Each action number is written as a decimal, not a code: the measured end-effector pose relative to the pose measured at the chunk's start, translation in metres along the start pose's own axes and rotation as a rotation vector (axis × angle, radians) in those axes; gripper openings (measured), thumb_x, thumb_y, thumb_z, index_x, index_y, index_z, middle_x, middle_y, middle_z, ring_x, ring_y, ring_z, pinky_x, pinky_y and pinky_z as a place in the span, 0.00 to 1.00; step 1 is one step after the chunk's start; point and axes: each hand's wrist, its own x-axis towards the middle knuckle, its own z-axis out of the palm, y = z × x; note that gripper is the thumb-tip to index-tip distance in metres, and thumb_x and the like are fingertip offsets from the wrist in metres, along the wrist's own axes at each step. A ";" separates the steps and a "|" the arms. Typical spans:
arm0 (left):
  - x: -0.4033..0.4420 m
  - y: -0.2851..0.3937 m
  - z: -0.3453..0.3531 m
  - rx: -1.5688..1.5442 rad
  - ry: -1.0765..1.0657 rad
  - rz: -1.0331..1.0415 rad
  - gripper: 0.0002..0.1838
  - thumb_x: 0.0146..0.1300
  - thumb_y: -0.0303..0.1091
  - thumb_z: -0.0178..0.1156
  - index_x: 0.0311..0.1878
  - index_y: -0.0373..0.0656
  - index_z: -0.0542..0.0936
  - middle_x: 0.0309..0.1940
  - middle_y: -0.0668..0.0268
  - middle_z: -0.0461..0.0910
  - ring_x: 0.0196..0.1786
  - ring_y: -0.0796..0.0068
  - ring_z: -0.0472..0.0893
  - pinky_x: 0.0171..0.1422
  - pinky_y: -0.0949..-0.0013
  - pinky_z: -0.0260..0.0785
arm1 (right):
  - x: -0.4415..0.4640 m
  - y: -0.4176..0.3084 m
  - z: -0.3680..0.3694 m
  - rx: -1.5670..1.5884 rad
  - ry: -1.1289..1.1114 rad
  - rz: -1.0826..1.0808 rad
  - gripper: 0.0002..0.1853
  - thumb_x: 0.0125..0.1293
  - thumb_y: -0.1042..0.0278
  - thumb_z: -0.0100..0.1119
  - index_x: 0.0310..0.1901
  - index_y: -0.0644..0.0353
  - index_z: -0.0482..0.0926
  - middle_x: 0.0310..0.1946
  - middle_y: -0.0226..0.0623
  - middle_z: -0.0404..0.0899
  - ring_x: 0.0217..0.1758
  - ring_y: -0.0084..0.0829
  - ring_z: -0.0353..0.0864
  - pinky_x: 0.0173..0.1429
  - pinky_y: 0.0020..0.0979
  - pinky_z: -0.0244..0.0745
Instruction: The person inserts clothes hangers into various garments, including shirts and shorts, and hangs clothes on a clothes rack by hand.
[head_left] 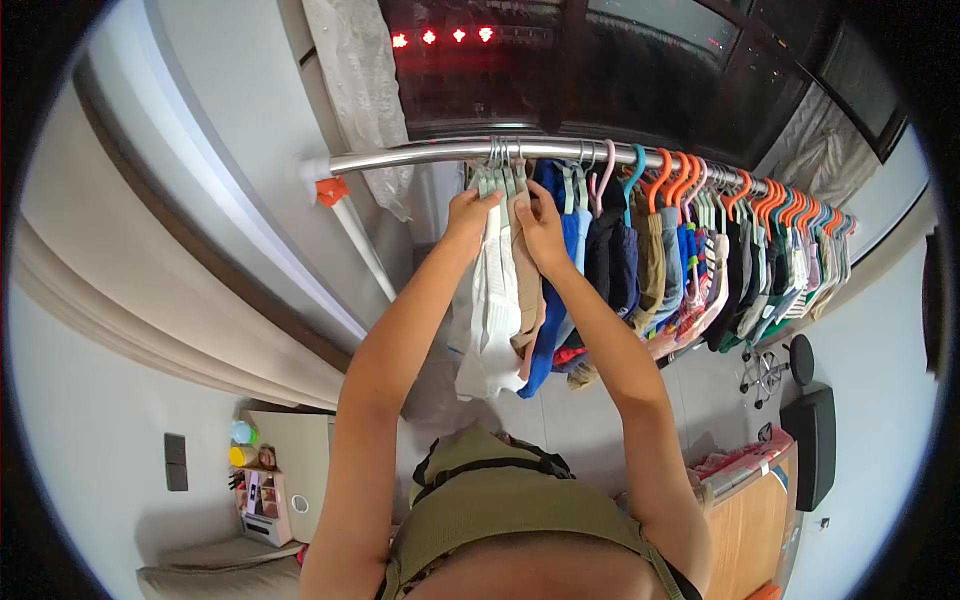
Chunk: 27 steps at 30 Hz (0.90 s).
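Both of my hands are raised to the left part of a metal clothes rail. My left hand is closed around the tops of the pale green hangers, at the shoulders of the white garments. Just to its right, my right hand is closed on the top of a tan garment on its hanger. The hanger hooks sit over the rail. A blue garment hangs beside the tan one. The fingertips are partly hidden among the hangers.
Many garments on orange, teal and pink hangers fill the rail to the right. Dark windows are behind. A beige curtain hangs at left. A wooden table, a black chair and a cabinet stand lower down.
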 end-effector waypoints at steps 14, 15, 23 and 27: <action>0.001 -0.014 0.021 -0.072 0.065 0.052 0.07 0.62 0.26 0.61 0.42 0.34 0.80 0.35 0.63 0.82 0.37 0.72 0.81 0.41 0.69 0.74 | -0.005 -0.003 -0.021 -0.262 0.168 -0.105 0.19 0.68 0.66 0.52 0.57 0.64 0.73 0.52 0.53 0.75 0.55 0.46 0.74 0.61 0.36 0.67; -0.004 -0.009 0.021 -0.058 0.082 0.053 0.06 0.63 0.25 0.60 0.42 0.34 0.80 0.36 0.62 0.82 0.37 0.73 0.81 0.42 0.70 0.74 | -0.008 -0.015 -0.018 -0.318 0.170 -0.118 0.19 0.67 0.66 0.53 0.57 0.65 0.73 0.53 0.54 0.73 0.57 0.48 0.73 0.62 0.38 0.66; -0.005 0.004 0.001 -0.095 0.019 0.011 0.08 0.64 0.25 0.58 0.44 0.31 0.79 0.40 0.59 0.83 0.40 0.70 0.82 0.45 0.68 0.76 | -0.020 -0.045 0.005 -0.897 0.315 -0.567 0.20 0.57 0.72 0.59 0.54 0.60 0.77 0.59 0.52 0.67 0.62 0.53 0.65 0.62 0.47 0.61; -0.011 0.006 -0.001 -0.009 -0.002 0.021 0.10 0.65 0.27 0.58 0.47 0.33 0.79 0.41 0.59 0.82 0.41 0.70 0.81 0.45 0.67 0.75 | -0.009 -0.035 0.003 -0.929 0.266 -0.475 0.18 0.56 0.70 0.59 0.50 0.57 0.79 0.55 0.48 0.72 0.58 0.51 0.68 0.59 0.47 0.64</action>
